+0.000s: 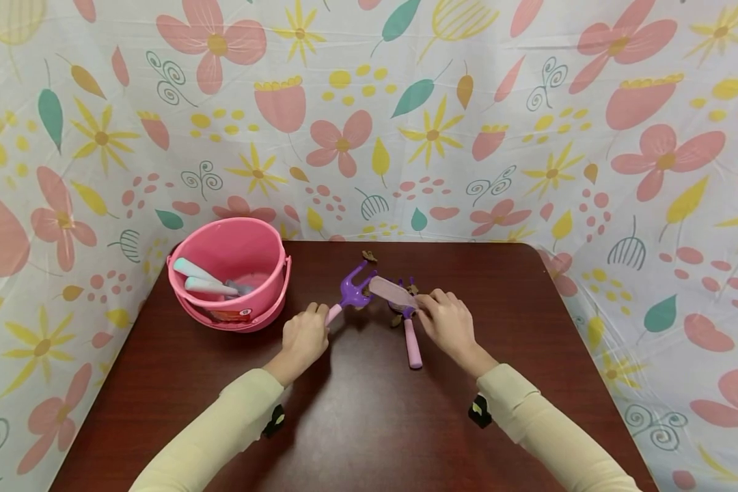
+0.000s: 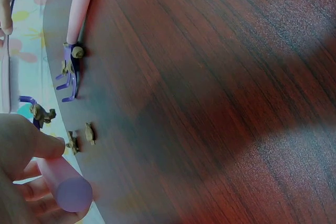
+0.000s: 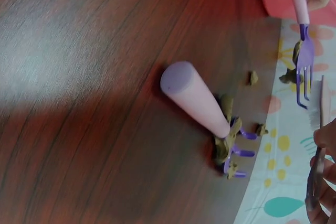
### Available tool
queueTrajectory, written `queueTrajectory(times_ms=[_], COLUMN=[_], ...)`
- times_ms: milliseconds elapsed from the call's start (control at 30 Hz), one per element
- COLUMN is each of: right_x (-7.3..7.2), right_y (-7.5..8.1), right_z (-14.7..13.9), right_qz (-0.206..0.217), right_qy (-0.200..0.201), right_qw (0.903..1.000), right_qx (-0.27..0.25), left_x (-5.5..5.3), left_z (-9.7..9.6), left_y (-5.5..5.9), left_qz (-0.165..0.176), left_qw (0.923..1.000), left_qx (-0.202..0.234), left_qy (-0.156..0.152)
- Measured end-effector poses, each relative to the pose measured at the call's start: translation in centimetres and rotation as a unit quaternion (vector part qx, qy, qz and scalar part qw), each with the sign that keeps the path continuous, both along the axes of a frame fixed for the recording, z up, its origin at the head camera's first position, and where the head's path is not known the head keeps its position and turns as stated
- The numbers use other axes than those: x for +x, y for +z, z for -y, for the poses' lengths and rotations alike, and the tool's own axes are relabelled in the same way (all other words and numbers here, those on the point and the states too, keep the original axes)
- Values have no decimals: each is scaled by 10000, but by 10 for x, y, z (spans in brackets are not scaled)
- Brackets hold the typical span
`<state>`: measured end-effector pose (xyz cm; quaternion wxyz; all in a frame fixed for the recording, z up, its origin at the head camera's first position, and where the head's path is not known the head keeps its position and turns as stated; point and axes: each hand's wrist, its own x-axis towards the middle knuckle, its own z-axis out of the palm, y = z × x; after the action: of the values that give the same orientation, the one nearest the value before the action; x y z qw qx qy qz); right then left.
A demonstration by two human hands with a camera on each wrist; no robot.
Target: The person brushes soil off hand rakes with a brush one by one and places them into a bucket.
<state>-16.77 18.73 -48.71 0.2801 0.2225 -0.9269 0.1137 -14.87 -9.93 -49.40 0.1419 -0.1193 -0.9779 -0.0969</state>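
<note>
My left hand [image 1: 306, 338] grips the pink handle of a purple toy garden fork [image 1: 354, 292], its tines raised above the table. Brownish clay-like clumps [image 3: 287, 76] cling to the fork. With my right hand [image 1: 449, 321] I hold a brush [image 1: 389, 290] with a pale pink back, its white bristles [image 3: 315, 106] turned toward the fork's tines and close beside them. Under the brush in the head view lies a purple hand rake [image 3: 244, 152], its pink handle [image 1: 413, 345] pointing toward me. Several clumps stick to the rake's head.
A pink bucket [image 1: 273, 316] stands at the back left, with pale teal-and-white handles [image 1: 204, 285] leaning inside. Loose brown bits [image 2: 90, 133] lie on the dark wooden table [image 1: 369, 424] near the rake. A flower-print cloth [image 1: 369, 137] hangs behind and along both sides.
</note>
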Motion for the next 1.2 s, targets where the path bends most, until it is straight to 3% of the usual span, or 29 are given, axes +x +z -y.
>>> queueTrajectory(times_ms=[467, 833, 1200], right_x=[5, 2, -1], right_y=[-4, -8, -5], right_z=[24, 11, 3], right_qz=[-42, 138, -150], right_qy=[300, 3, -129], right_qw=[9995, 9999, 9998], right_qx=[91, 37, 47], left_x=[2, 4, 5], left_z=[-7, -3, -3], left_y=[1, -1, 0], left_qz=[-54, -19, -21], left_qw=[9999, 10000, 10000], left_qx=[135, 32, -8], left_qy=[-76, -28, -66])
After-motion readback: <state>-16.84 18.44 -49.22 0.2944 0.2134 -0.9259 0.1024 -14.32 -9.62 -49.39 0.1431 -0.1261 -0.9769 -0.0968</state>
